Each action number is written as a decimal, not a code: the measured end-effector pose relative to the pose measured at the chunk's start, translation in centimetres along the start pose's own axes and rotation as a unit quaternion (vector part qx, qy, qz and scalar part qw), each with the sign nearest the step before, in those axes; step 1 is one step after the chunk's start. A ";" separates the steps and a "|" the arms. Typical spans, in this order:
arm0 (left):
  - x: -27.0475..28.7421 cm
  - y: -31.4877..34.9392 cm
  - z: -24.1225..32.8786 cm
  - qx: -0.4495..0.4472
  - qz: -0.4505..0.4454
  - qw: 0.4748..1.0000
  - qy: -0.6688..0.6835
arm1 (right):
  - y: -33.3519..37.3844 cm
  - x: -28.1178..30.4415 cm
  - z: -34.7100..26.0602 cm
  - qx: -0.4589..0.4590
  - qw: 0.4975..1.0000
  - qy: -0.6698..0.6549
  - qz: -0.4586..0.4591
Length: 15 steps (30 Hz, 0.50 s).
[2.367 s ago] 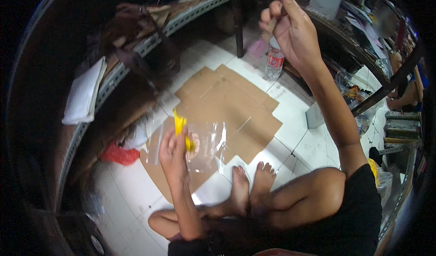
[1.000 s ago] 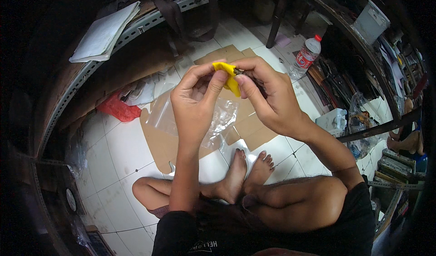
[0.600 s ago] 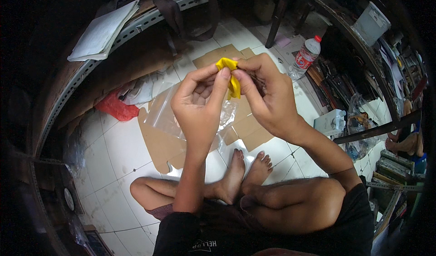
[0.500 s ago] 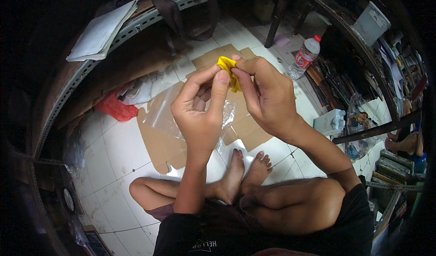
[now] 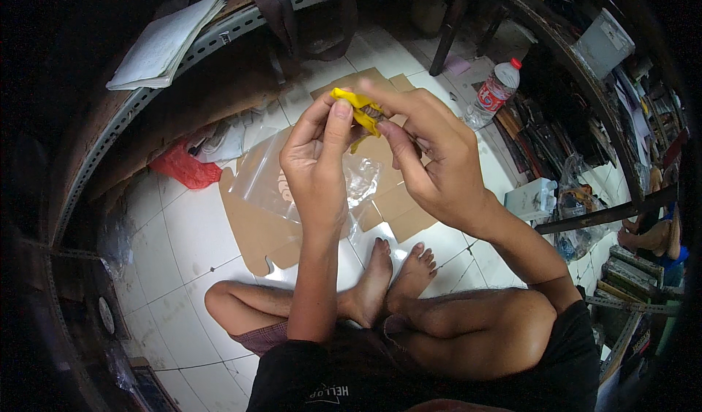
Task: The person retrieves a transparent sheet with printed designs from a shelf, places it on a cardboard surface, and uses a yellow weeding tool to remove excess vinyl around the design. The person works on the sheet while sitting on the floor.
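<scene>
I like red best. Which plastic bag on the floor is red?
The crumpled red bag by the shelf, left of the cardboard. The other bag, under the hands, is clear and lies flat.

Right hand (image 5: 431,156) is no longer reaching up toward the shelf by the bottle as at the start; it is now meeting the left hand (image 5: 318,156) in front of the chest. Left hand is no longer resting down on the clear plastic bag (image 5: 292,182) on the cardboard; it is now raised and pinching the small yellow piece (image 5: 356,105) together with the right. Over the last second the yellow piece is getting worked between the fingertips, going from a flatter strip to a more crumpled, folded shape.
</scene>
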<state>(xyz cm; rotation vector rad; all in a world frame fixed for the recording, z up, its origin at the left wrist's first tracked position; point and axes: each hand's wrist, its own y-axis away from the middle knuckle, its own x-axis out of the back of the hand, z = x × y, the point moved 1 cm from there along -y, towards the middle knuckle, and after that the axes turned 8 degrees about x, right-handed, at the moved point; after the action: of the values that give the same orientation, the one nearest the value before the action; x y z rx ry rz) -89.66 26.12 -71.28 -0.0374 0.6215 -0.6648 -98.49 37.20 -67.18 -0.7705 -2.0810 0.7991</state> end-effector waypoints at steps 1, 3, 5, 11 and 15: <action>0.1 0.0 -0.1 0.004 -0.004 1.000 -0.009 | 0.0 0.0 0.0 -0.009 1.000 -0.006 0.005; -0.1 0.0 -0.8 0.008 0.002 1.000 -0.001 | 0.2 0.4 0.5 0.013 1.000 0.024 -0.004; -0.4 0.1 -1.1 0.001 0.010 1.000 0.002 | 0.2 0.5 0.7 0.068 0.994 0.086 -0.014; -1.1 0.9 -1.0 -0.026 0.038 0.999 -0.020 | 0.5 -0.9 0.1 0.134 0.973 0.186 0.020; -0.4 0.4 -0.6 -0.009 0.009 0.999 0.041 | 0.0 -1.0 0.0 0.137 0.981 0.135 -0.007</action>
<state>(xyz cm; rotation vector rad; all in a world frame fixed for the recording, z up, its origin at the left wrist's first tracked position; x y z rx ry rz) -89.96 26.75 -71.63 -0.0205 0.7055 -0.6453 -97.98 36.47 -67.58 -0.6698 -1.6910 0.8982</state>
